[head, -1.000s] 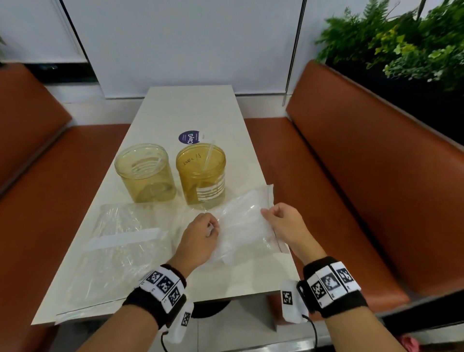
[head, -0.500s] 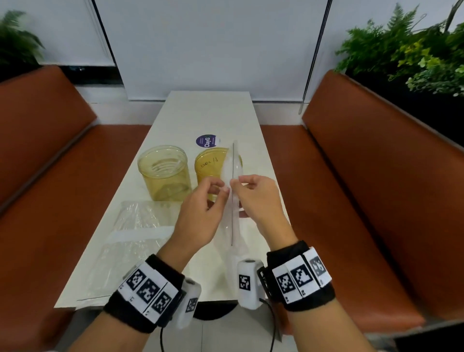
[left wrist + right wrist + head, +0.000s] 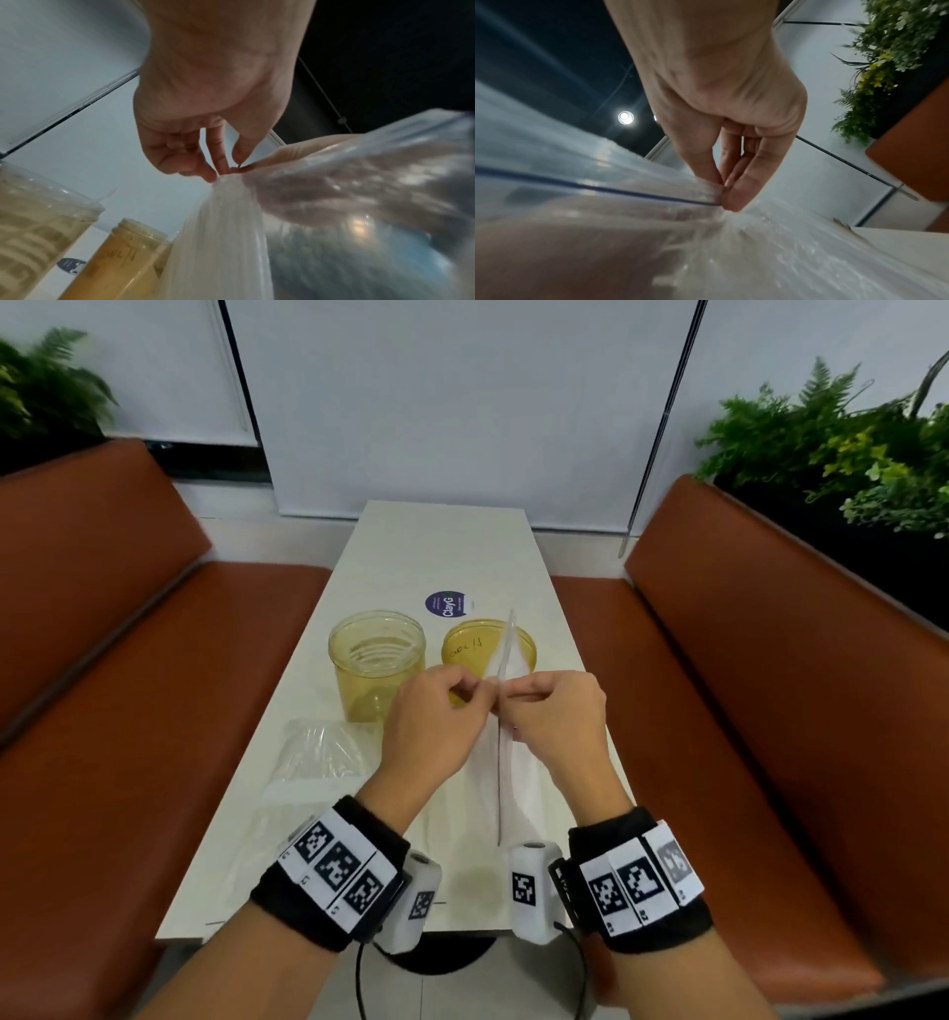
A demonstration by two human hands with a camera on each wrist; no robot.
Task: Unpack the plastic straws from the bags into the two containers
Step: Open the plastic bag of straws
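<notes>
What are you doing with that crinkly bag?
A person is holding a clear plastic bag up over the table, pinching its top edge with the left hand and the right hand, as if to pull it open. Behind the hands stand two yellowish containers, side by side. Another clear bag lies flat on the table to the left.

Two amber containers (image 3: 377, 660) (image 3: 488, 649), two plastic bags (image 3: 506, 762) (image 3: 318, 752), one round sticker (image 3: 445, 604), two benches (image 3: 128, 685) (image 3: 770, 711)

Bag (image 3: 506, 762) before two jars (image 3: 377, 662) (side by side).
</notes>
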